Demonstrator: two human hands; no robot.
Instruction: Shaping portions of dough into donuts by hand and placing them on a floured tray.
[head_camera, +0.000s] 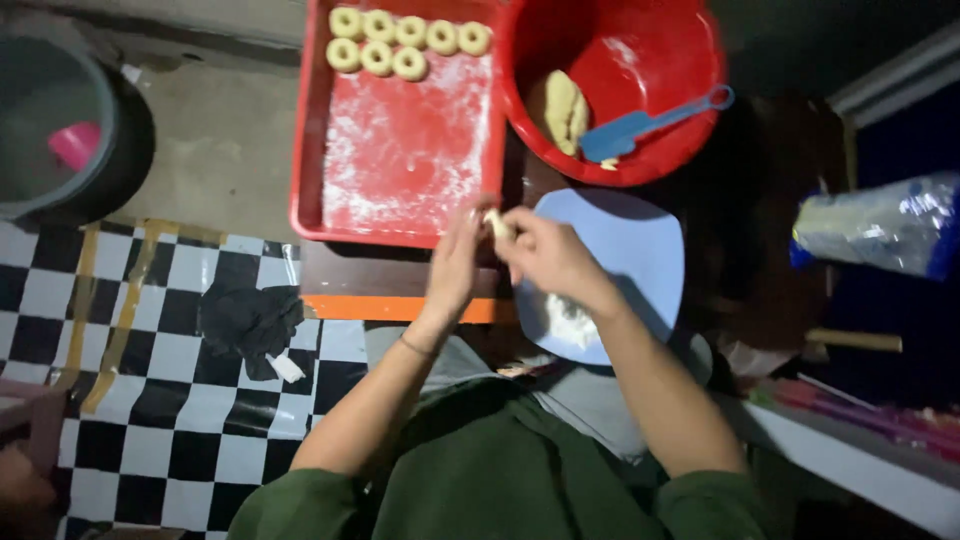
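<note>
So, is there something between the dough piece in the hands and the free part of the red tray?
Nothing visible. The left hand and right hand hold the dough piece at the red tray near edge; its floured middle is bare, with the dough rings at the far end.

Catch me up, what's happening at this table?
A person's left hand and right hand are together pinching a small piece of dough over the edge of a floured red tray. Seven dough rings sit in two rows at the tray's far end. A red bowl holds more dough and a blue scraper; a pale blue plate carries flour.
</note>
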